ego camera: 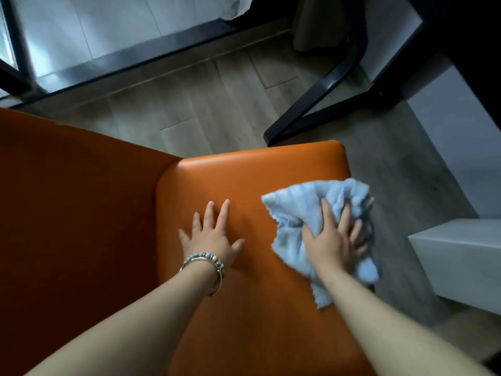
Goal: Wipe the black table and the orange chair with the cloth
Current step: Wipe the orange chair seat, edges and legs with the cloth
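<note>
The orange chair (257,175) fills the lower left of the head view, its seat flat in front of me and its backrest rising at the left. My left hand (212,237) lies flat on the seat with fingers spread, holding nothing. My right hand (334,240) presses down on a crumpled light-blue cloth (295,210) at the seat's right edge; part of the cloth hangs over that edge. The black table (466,36) shows only as a dark top at the upper right, with its black legs (325,88) below.
Grey wood-look floor surrounds the chair. A white block or low cabinet (461,256) stands close to the chair's right side. A black window or door frame (113,58) runs along the back left. A white wall (447,126) lies at right.
</note>
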`<state>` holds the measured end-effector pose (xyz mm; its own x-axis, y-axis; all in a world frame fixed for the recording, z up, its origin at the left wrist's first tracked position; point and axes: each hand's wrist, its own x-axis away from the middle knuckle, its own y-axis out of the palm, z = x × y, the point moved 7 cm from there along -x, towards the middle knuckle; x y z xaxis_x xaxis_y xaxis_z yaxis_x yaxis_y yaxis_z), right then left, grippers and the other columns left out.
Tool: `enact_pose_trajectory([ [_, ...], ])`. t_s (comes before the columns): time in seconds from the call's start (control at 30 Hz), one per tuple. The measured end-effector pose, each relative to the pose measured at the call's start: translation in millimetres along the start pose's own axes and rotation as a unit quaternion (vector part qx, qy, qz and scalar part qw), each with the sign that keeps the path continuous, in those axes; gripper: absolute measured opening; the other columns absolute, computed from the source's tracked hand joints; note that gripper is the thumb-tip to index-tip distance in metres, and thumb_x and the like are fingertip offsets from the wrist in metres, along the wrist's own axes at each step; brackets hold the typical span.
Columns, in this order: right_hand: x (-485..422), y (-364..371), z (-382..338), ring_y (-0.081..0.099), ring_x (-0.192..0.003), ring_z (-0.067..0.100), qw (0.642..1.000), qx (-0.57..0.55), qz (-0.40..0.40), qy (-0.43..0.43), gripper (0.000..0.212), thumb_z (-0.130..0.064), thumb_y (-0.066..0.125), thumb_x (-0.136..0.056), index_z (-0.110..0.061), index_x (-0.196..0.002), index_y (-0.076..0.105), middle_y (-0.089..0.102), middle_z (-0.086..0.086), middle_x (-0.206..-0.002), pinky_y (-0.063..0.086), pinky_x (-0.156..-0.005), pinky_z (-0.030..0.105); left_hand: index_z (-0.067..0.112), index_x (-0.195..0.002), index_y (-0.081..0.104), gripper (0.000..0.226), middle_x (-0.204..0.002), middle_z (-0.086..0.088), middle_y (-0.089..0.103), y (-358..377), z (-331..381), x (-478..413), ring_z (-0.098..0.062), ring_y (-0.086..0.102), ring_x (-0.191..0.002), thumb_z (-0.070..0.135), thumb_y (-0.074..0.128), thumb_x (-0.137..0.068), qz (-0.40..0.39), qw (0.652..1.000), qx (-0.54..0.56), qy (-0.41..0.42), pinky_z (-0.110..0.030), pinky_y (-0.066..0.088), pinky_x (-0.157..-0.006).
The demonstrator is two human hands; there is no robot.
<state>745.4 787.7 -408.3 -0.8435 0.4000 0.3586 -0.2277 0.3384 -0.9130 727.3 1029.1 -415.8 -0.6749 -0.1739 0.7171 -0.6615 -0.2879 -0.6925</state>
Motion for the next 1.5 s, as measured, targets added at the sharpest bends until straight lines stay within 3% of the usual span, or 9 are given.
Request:
enact_pose_trajectory([
  [0.33, 27, 12, 28, 0.035, -0.116, 0.037, 0.997, 0.033, 0.055, -0.051, 0.064, -0.051, 0.06, -0.069, -0.034, -0.129, 0.048, 0.04, 0.009, -0.134, 0.037, -0.086, 0.067, 0.045, -0.145, -0.006, 0.102, -0.156, 0.012, -0.009, -2, -3, -6, -0.026, 0.001, -0.143, 0.065, 0.062, -0.073, 0.029, 0.999, 0.02, -0.029, -0.055, 0.019, -0.113],
  [0.7, -34, -3, -3, 0.015, -0.139, 0.034, 0.991, -0.059, 0.058, 0.101, 0.063, -0.051, 0.052, -0.085, -0.038, -0.143, 0.032, 0.016, 0.002, -0.155, 0.019, -0.105, 0.059, 0.046, -0.145, -0.004, 0.12, -0.156, 0.013, -0.011, -12, -17, -24, -0.028, -0.006, -0.144, 0.067, 0.074, -0.056, 0.041, 0.997, 0.045, -0.056, -0.058, 0.025, -0.109],
  [0.8, 25, 18, -3, 0.03, -0.128, 0.034, 0.994, 0.044, 0.074, -0.068, 0.064, -0.053, 0.051, -0.074, -0.037, -0.135, 0.04, 0.032, 0.006, -0.144, 0.029, -0.095, 0.065, 0.045, -0.145, -0.004, 0.119, -0.156, 0.011, -0.01, -14, -19, -23, -0.029, -0.003, -0.144, 0.066, 0.074, -0.058, 0.037, 0.998, 0.023, -0.043, -0.057, 0.026, -0.109],
  [0.97, -1, 16, -15, 0.036, -0.116, 0.031, 0.885, 0.188, 0.061, -0.422, 0.068, -0.064, 0.037, -0.065, -0.042, -0.129, 0.037, 0.033, 0.001, -0.139, 0.027, -0.093, 0.055, 0.042, -0.146, -0.005, 0.117, -0.156, 0.005, -0.008, -24, -24, -30, -0.029, -0.007, -0.143, 0.067, 0.071, -0.061, 0.039, 0.995, -0.085, 0.025, -0.06, 0.014, -0.111],
  [1.07, -68, -12, -25, 0.021, -0.132, 0.031, 0.977, 0.105, 0.037, -0.181, 0.064, -0.054, 0.048, -0.081, -0.044, -0.141, 0.029, 0.019, 0.002, -0.151, 0.023, -0.102, 0.06, 0.046, -0.145, -0.003, 0.12, -0.156, 0.008, -0.015, -24, -42, -38, -0.033, -0.012, -0.143, 0.064, 0.076, -0.056, 0.036, 0.999, -0.021, 0.017, -0.054, 0.015, -0.115],
  [1.17, -68, -13, -52, 0.007, -0.142, 0.034, 0.999, 0.011, 0.021, 0.026, 0.065, -0.05, 0.049, -0.089, -0.04, -0.146, 0.021, 0.007, 0.004, -0.157, 0.014, -0.107, 0.061, 0.043, -0.146, 0.002, 0.12, -0.156, 0.007, -0.014, -30, -63, -43, -0.031, -0.01, -0.143, 0.056, 0.081, -0.056, 0.058, 0.997, 0.058, -0.012, -0.049, 0.014, -0.117],
  [1.23, -42, 11, -95, 0.001, -0.143, 0.033, 0.991, 0.09, -0.029, -0.094, 0.068, -0.053, 0.047, -0.088, -0.045, -0.147, 0.012, 0.0, 0.002, -0.159, 0.008, -0.108, 0.063, 0.039, -0.147, 0.009, 0.116, -0.157, 0.003, -0.008, -38, -70, -48, -0.034, -0.004, -0.143, 0.049, 0.083, -0.058, 0.071, 0.993, 0.094, -0.02, -0.045, 0.014, -0.117],
  [1.37, 10, 43, -148, 0.009, -0.142, 0.034, 0.86, 0.222, -0.081, -0.452, 0.076, -0.061, 0.055, -0.081, -0.05, -0.144, 0.016, 0.005, -0.003, -0.159, 0.012, -0.107, 0.064, 0.033, -0.149, 0.007, 0.112, -0.157, -0.003, -0.006, -44, -70, -54, -0.041, 0.004, -0.141, 0.048, 0.079, -0.064, 0.066, 0.997, 0.04, -0.011, -0.043, 0.017, -0.115],
  [1.5, -84, -8, -109, 0.008, -0.142, 0.028, 0.963, 0.165, -0.041, -0.21, 0.067, -0.055, 0.047, -0.087, -0.046, -0.145, 0.016, 0.008, -0.004, -0.157, 0.009, -0.109, 0.059, 0.033, -0.149, 0.003, 0.116, -0.158, -0.001, -0.008, -44, -70, -53, -0.04, 0.002, -0.142, 0.055, 0.077, -0.063, 0.053, 0.998, 0.03, -0.012, -0.043, 0.017, -0.115],
])
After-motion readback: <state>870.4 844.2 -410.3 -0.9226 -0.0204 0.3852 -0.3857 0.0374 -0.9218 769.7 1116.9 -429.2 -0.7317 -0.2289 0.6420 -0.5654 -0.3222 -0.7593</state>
